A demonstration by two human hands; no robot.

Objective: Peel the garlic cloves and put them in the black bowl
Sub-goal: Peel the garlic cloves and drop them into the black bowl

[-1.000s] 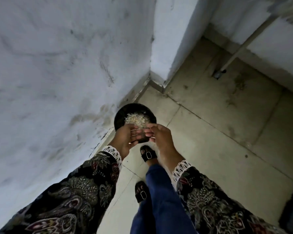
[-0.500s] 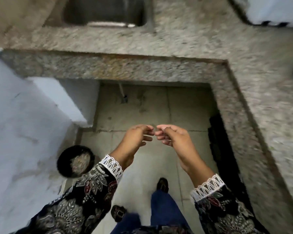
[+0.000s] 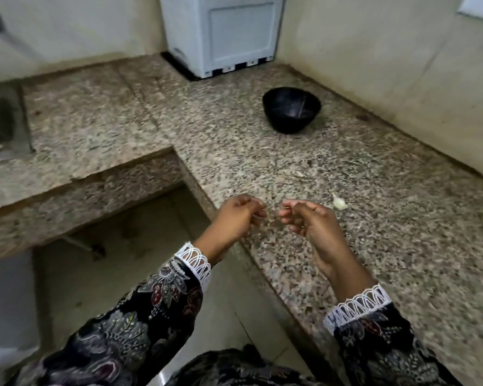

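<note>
Both forearms raised forward side by side, left hand (image 3: 239, 215) and right hand (image 3: 308, 222) facing each other, fingers curled inward, fingertips just apart, nothing visibly held

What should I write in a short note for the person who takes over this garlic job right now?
Left hand: fingers curled, nothing visible in it.
Right hand: fingers curled, nothing visible in it.
Garlic clove: lies on the granite counter, just beyond the right hand.
Black bowl: stands further back on the counter; contents not visible.
Left: peel this clove, put it in the bowl.
</note>
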